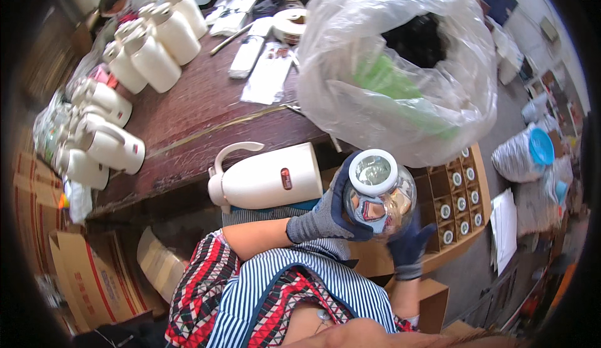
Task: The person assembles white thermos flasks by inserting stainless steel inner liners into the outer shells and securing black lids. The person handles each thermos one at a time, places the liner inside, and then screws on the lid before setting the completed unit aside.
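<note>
A silvery glass flask liner (pixel 400 204) with a white ring around its round top is upright in front of me. My left hand (pixel 338 213), in a grey-blue knit glove, is wrapped round its left side. Close to the liner's lower right is my right hand (pixel 410 248) in a dark glove, its fingers apart and blurred; whether it touches the glass I cannot tell. A white thermos jug (pixel 269 176) lies on its side across my lap, its curved handle up and its open end toward the liner.
Several white jugs (pixel 150 60) stand on the dark red table (pixel 206 97). A big clear plastic bag (pixel 338 53) rises at its right end. Beyond my right hand, a divided carton (pixel 479 160) holds several white-topped pieces. Another cardboard box (pixel 81 279) sits at lower left.
</note>
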`<state>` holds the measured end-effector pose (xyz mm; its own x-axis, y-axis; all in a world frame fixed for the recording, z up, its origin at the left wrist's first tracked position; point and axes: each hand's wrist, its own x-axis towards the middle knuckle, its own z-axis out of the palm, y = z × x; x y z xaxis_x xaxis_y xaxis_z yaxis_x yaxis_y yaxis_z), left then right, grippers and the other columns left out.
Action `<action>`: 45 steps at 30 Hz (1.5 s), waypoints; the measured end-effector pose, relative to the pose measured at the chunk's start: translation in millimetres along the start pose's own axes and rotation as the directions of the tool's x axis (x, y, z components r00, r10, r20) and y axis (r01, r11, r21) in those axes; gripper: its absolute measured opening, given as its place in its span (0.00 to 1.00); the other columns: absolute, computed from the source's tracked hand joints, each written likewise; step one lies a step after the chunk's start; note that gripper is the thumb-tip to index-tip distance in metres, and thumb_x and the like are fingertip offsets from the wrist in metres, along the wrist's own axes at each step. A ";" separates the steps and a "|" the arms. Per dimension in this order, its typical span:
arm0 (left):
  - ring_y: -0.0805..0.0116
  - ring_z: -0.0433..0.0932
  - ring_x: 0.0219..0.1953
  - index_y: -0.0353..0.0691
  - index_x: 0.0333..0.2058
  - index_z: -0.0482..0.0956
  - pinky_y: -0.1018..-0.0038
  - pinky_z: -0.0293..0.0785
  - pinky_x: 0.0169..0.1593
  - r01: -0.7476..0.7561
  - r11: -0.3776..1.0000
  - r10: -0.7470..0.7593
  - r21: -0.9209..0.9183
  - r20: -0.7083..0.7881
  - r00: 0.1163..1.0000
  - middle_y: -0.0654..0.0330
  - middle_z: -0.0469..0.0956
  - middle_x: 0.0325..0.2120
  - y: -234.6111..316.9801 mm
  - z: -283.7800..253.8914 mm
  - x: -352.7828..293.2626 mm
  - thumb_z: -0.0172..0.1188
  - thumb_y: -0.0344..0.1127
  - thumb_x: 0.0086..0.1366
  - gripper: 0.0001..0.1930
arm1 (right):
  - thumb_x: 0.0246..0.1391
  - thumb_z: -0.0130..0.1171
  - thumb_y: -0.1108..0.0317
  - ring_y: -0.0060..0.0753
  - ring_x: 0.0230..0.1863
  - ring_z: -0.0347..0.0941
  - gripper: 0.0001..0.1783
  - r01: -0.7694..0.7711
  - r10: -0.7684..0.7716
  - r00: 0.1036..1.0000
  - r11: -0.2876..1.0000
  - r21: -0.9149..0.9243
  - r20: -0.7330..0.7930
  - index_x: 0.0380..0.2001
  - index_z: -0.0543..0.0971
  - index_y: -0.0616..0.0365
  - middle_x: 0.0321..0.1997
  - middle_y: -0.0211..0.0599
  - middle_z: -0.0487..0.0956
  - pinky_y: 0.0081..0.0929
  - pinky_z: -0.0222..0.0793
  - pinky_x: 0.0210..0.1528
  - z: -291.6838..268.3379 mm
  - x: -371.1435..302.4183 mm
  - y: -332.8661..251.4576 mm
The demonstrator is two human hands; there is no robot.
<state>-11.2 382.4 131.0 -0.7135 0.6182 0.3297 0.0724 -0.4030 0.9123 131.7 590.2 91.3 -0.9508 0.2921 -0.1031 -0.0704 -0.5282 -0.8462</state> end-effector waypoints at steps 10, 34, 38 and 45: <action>0.38 0.59 0.71 0.37 0.68 0.65 0.45 0.56 0.71 0.427 -0.119 0.297 0.896 -0.378 0.877 0.44 0.63 0.69 45.3 -242.9 -81.1 0.68 0.51 0.62 0.41 | 0.61 0.61 0.45 0.49 0.71 0.66 0.41 -0.105 0.067 0.992 0.915 -0.389 -0.111 0.73 0.63 0.46 0.73 0.41 0.68 0.58 0.61 0.72 -102.5 6.0 91.8; 0.66 0.80 0.50 0.33 0.61 0.74 0.67 0.76 0.58 0.551 0.824 -0.367 0.132 -0.617 0.697 0.55 0.82 0.50 49.8 -254.2 -162.3 0.61 0.39 0.73 0.23 | 0.58 0.51 0.67 0.40 0.63 0.70 0.34 -0.153 0.145 0.988 0.886 -0.438 -0.052 0.68 0.67 0.64 0.63 0.51 0.74 0.32 0.64 0.67 -83.1 44.1 64.2; 0.63 0.81 0.52 0.33 0.61 0.74 0.66 0.77 0.59 0.563 0.820 -0.401 0.106 -0.596 0.696 0.53 0.81 0.52 53.1 -273.8 -163.8 0.62 0.43 0.73 0.25 | 0.59 0.51 0.66 0.40 0.65 0.68 0.34 -0.139 0.128 0.990 0.890 -0.434 -0.054 0.68 0.66 0.66 0.65 0.48 0.73 0.34 0.60 0.70 -104.4 26.2 82.1; 0.58 0.80 0.54 0.34 0.62 0.72 0.61 0.76 0.61 0.523 0.848 -0.470 -0.089 -0.582 0.663 0.51 0.80 0.54 42.5 -301.9 -199.0 0.59 0.45 0.74 0.26 | 0.58 0.63 0.56 0.44 0.70 0.67 0.40 -0.426 0.428 0.896 0.904 0.041 -0.116 0.69 0.65 0.63 0.69 0.45 0.71 0.42 0.60 0.73 -100.9 9.2 107.5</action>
<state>-76.5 38.5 30.8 -0.9130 0.2070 -0.3517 -0.3737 -0.0781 0.9242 145.8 616.5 -53.4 -0.8474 0.1283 -0.5152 0.3289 -0.6348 -0.6992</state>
